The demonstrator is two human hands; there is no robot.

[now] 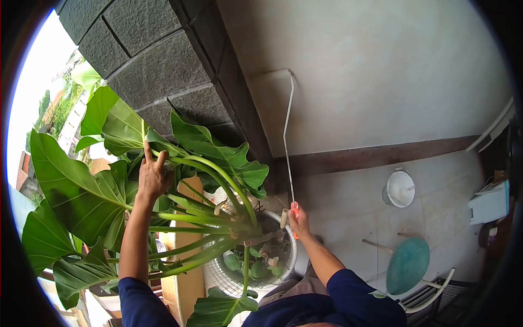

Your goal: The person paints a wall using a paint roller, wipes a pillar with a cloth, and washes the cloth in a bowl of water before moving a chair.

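Observation:
A big plant with broad green leaves [81,177] and long thick stalks [201,219] spreads out from a round white pot [294,248] with a mesh-like pattern. Among its upper leaves is my left hand [154,175], index finger stretched and thumb apart, touching the leaf and stalks there; its other fingers are partly hidden. By the pot's far right rim, my right hand [299,220] is closed around an orange-handled tool [295,207], whose working end I cannot make out. Just left of that hand is a pale stub [284,218].
A grey block pillar [158,68] rises behind the plant, beside a plain wall [370,76] with a thin white pipe or cord [287,131]. On the tiled floor are a white bucket [400,189] and a chair with a green seat [408,267]. A tan ledge [188,272] runs under the stalks.

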